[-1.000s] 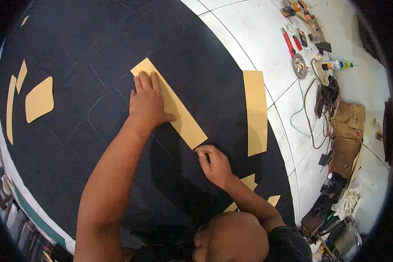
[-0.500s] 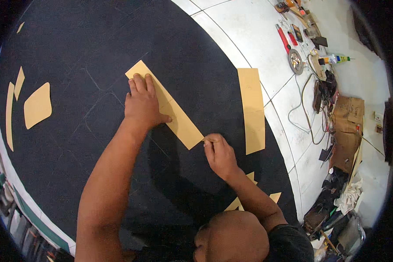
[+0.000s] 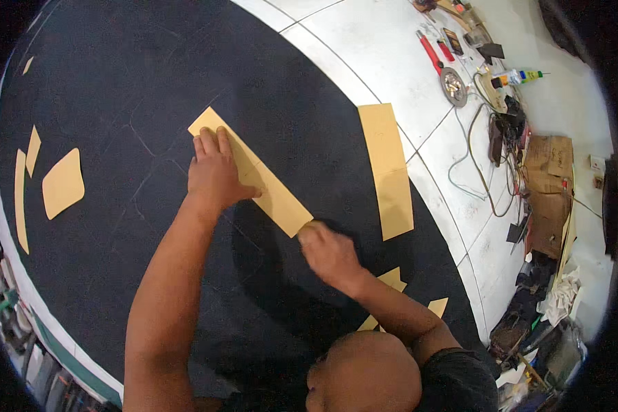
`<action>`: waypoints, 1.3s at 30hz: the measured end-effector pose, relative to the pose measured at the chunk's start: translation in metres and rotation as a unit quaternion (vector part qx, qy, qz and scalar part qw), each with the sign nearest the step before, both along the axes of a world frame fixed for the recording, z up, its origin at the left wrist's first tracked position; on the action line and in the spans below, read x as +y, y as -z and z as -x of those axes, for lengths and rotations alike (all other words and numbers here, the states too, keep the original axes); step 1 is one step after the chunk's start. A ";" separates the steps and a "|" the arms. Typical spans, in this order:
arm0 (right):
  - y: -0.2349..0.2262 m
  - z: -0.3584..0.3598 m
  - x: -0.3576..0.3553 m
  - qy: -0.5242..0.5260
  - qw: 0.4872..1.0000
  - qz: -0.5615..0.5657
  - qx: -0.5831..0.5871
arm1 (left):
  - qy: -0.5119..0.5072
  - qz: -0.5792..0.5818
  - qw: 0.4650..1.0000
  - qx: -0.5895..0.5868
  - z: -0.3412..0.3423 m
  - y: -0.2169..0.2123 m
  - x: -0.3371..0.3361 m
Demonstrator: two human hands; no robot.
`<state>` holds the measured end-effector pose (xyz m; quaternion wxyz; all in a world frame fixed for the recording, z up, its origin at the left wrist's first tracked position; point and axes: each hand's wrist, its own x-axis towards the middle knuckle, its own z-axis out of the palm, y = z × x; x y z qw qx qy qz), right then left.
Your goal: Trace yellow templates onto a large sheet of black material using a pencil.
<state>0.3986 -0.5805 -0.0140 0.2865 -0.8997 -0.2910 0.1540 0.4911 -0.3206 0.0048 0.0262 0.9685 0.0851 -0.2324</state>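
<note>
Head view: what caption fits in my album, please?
Left hand on a long yellow strip, right hand by its lower end, over a dark sheet.

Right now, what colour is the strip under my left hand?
The strip is pale yellow, best in head view.

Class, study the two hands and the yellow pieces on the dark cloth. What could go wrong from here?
The strip might pivot: the left hand rests on its upper part, while the right hand is at its lower end. A small piece might get nudged, since the right forearm crosses over it.
</note>
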 end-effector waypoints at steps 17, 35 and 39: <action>0.009 -0.026 -0.031 0.201 0.970 -0.107 -0.084 | -0.009 0.079 0.985 -0.153 0.003 0.020 -0.013; 0.026 -0.043 -0.035 -0.002 0.963 -0.129 -0.235 | -0.175 0.228 0.866 -0.409 0.045 0.036 -0.020; 0.033 -0.034 -0.032 -0.016 0.978 -0.088 -0.189 | -0.103 0.182 0.912 -0.354 0.033 0.035 -0.032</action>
